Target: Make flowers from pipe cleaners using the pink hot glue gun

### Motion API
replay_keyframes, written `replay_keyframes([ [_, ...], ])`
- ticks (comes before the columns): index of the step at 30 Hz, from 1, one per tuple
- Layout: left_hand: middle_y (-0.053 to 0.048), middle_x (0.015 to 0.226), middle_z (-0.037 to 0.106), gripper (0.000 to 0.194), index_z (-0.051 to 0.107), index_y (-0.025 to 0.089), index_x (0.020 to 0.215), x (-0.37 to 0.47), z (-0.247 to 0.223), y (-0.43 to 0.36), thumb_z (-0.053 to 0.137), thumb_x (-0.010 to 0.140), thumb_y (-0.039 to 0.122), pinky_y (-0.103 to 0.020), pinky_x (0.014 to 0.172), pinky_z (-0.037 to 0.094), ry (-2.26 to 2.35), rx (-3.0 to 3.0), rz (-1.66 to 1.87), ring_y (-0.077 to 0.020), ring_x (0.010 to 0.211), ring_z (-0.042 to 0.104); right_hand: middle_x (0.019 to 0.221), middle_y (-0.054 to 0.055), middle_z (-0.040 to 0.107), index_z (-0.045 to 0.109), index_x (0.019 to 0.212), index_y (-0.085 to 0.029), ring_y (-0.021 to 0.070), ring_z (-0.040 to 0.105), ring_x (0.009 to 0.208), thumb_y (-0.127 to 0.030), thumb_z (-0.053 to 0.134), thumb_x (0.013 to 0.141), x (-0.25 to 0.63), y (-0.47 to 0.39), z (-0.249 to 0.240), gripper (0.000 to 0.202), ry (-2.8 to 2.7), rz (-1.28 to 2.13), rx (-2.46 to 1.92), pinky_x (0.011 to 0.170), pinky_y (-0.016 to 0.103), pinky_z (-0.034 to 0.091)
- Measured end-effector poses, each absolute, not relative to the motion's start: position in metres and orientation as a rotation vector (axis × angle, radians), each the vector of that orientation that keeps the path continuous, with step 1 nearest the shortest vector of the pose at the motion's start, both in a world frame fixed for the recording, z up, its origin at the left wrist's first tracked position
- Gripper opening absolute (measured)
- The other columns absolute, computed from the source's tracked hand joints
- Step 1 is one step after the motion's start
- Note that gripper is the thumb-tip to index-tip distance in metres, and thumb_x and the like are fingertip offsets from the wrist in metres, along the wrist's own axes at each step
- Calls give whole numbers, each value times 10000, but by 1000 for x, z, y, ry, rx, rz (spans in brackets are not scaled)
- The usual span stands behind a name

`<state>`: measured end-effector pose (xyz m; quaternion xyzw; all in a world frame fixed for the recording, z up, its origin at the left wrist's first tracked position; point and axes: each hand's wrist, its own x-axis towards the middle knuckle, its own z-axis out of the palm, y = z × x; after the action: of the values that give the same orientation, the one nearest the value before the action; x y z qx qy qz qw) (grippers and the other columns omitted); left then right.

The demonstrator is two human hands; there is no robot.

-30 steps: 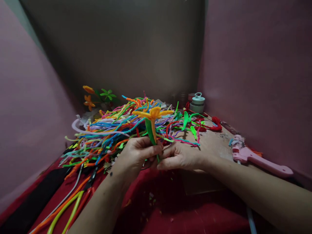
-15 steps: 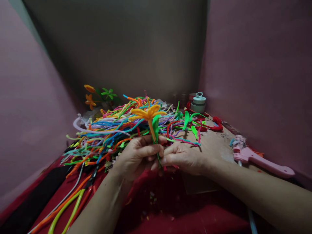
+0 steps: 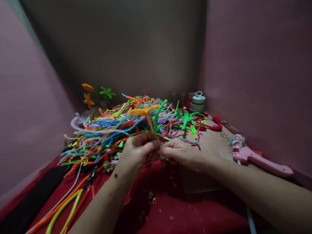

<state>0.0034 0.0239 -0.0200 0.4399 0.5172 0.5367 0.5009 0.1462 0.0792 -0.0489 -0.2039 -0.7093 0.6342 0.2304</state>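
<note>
An orange pipe-cleaner flower (image 3: 145, 112) stands upright above my hands, petals spread at the top. Beside its orange tube rises a green pipe-cleaner leaf (image 3: 156, 122), seen nearly edge-on. My left hand (image 3: 140, 149) is closed, thumb and fingers pinching the flower where the leaf meets the stem. Just below and to the right, my right hand (image 3: 179, 152) is closed too, its fingertips at the lower stem, close against the left thumb. The stem's lower part is mostly hidden by the fingers.
A heap of coloured pipe cleaners (image 3: 109, 128) lies behind my hands. At the right are a pink glue gun (image 3: 262, 160) and a pale green lidded jar (image 3: 198, 102). Yellow- and red-handled pliers (image 3: 79, 195) lie at the left. Finished flowers (image 3: 89, 96) stand at the back left.
The flower has turned in my fingers, so its petals and leaf now show edge-on. The leaf stands farther out from the orange tube. Both hands keep hold near the stem.
</note>
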Motion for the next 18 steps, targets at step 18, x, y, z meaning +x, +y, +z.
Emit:
replay_keyframes([
  [18, 73, 394, 455, 164, 582, 148, 713, -5, -23, 26, 708, 673, 245, -163, 365, 324, 1066, 1040, 1145, -52, 318, 410, 643, 4, 562, 674, 771, -126, 88, 487, 564, -296, 479, 841, 148, 79, -51, 267, -1980, 1862, -419, 536, 214, 369],
])
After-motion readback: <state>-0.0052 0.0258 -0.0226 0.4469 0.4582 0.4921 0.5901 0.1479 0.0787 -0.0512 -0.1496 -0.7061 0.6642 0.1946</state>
